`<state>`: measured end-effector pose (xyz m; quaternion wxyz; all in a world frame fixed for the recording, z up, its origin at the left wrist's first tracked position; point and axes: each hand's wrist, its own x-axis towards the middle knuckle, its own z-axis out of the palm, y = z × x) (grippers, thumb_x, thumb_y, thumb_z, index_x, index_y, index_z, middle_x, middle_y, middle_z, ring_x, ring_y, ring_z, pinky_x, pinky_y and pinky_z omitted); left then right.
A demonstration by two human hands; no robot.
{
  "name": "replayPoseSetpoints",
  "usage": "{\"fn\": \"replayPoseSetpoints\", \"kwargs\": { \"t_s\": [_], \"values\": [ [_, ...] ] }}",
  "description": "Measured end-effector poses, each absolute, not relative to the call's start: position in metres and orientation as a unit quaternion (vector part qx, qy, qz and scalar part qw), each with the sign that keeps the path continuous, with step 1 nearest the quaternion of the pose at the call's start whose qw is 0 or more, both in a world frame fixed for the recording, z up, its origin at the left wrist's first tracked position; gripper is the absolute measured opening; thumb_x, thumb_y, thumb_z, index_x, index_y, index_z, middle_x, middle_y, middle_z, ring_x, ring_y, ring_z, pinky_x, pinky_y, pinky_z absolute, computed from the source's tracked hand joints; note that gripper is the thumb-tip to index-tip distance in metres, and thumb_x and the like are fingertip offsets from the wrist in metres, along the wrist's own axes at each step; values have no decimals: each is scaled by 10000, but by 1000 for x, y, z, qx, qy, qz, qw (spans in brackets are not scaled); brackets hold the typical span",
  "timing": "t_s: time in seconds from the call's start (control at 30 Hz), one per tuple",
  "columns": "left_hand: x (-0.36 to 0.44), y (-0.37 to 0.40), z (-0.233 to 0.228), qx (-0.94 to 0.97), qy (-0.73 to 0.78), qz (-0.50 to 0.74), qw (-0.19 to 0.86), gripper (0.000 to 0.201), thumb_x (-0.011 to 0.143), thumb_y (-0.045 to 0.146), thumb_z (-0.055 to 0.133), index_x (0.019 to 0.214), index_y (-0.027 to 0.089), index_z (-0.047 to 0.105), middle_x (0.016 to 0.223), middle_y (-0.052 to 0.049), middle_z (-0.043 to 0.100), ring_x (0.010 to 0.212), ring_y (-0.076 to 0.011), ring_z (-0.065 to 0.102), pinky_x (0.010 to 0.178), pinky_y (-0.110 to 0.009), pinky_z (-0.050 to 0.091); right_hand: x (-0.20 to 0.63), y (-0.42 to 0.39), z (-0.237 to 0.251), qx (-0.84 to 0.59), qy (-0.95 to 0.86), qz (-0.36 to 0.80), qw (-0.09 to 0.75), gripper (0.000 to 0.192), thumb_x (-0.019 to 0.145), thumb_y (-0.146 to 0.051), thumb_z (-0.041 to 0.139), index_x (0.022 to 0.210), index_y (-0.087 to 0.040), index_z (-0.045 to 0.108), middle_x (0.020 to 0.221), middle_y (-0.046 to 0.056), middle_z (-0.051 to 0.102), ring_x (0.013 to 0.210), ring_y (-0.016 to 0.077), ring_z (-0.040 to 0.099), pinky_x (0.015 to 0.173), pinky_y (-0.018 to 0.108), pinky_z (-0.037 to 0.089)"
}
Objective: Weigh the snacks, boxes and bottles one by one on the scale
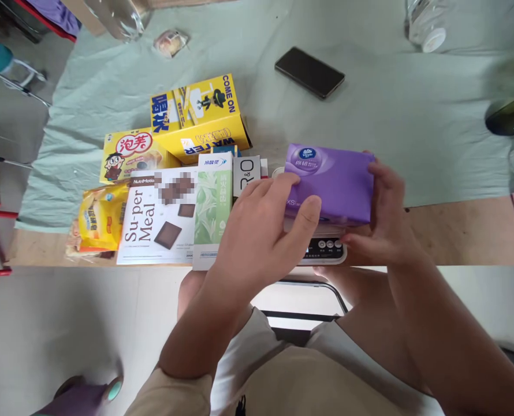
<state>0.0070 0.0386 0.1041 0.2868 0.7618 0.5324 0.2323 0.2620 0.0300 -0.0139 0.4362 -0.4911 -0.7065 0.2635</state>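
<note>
A purple Vinda tissue pack point(331, 188) sits between my two hands, above or on a white kitchen scale point(341, 255) with black buttons at the table's front edge. My left hand point(268, 228) holds the pack's left end, its thumb lying across the front corner. Fingers and thumb of my right hand point(384, 214) close around the right end. Beside my left hand stand a green and white toothpaste box point(213, 202) and a partly hidden white box point(246, 170) lettered "R&O". Most of the scale is covered by the pack and my hands.
Left of my hands crowd a white Su-per Meal box point(146, 222), a yellow snack bag point(103, 216), a yellow puff box point(129, 151) and a larger yellow box point(196, 115). Farther back lie a phone point(309, 71) and a small wrapped snack point(170, 43). Bottles point(512, 112) stand at the right.
</note>
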Motion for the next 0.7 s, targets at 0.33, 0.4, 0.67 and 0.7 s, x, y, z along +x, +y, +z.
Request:
{"fn": "replayPoseSetpoints", "kwargs": {
  "t_s": [0.33,0.4,0.67,0.7],
  "values": [
    [-11,44,117,721,467,351,372,361,1083,493,479,1216,213,664,1302,-121,759,1291,-299,690,1070,-464,564,235,47,24,-564,-602,150,545,693,753,-685,814,1379,-498,583,1333,49,561,1286,345,578,1118,649,520],
    [-19,45,120,698,472,371,389,356,1072,523,504,1175,228,675,1234,-109,778,1184,-290,728,970,-447,589,220,70,38,-592,-563,145,559,621,780,-635,807,1341,-470,599,1370,43,540,1342,339,553,1122,634,522],
    [-43,45,126,680,481,377,406,296,1056,482,515,1072,222,657,1026,-64,803,986,-255,746,792,-413,558,131,191,54,-707,-537,140,438,748,622,-323,995,1233,-190,586,1252,105,455,1350,277,410,1299,543,360],
    [-45,45,126,676,483,377,409,295,1057,483,513,1072,225,655,1038,-64,806,1012,-260,748,806,-416,564,124,197,50,-712,-536,154,427,750,629,-329,993,1237,-198,573,1263,99,445,1361,274,399,1292,545,362]
  ]
}}
